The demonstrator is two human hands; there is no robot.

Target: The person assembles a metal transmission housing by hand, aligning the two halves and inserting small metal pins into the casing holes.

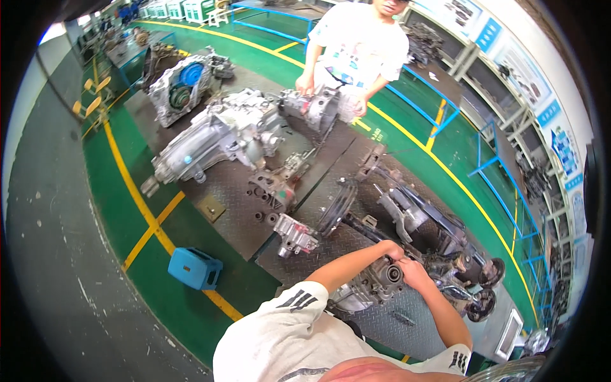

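Note:
My left hand (392, 250) and my right hand (414, 272) meet at the far upper edge of a grey metal gearbox housing (372, 284) with a round bearing opening (394, 274). Both hands look closed, fingers curled in. Whatever they grip is hidden behind them and the housing. Just beyond lie dark axle and suspension parts (439, 239) with round hubs. To the left of my left forearm sits a small silver casting with reddish marks (295, 235). A dark flat piece (402, 317) rests on the checkered metal plate (375, 321) near my right forearm.
Across the table a person in a white shirt (359, 41) has both hands at a silver housing (312, 108). A large transmission (219, 134) and another opened gearbox (181, 86) fill the far left. A blue plastic stool (194, 268) stands on the green floor. Blue-framed tables (423, 95) line the right.

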